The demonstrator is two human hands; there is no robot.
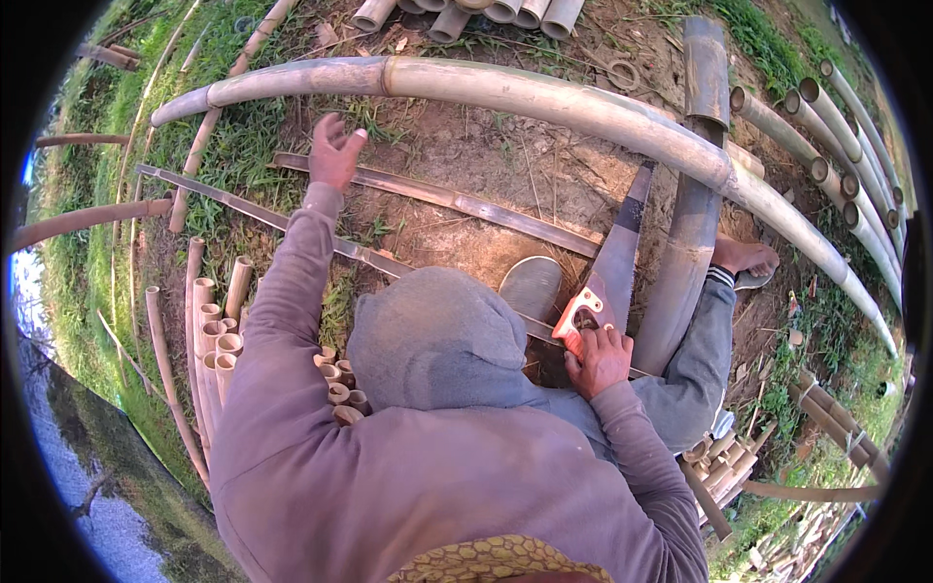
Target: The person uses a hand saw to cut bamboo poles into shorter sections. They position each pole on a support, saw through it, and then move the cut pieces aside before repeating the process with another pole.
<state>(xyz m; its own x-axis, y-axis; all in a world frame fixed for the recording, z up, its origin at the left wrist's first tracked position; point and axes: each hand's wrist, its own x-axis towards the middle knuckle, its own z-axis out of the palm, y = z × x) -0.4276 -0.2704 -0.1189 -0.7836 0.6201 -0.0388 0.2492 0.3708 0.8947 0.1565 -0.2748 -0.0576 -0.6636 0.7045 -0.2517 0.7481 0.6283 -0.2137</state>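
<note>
The ground under my work is brown earth [466, 146]; around my left fingers [328, 131] there grows also green grass [258, 126]. Between these and my right fingers [617, 340], one bamboo strip [476, 206] lies on it. Right of my right fingers lies a thick, dark bamboo log [673, 272]. Well ahead, cut tubes [505, 12] are lying.

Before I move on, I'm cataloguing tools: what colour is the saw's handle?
The saw handle is mainly orange-red, seen best in the head view.
</note>
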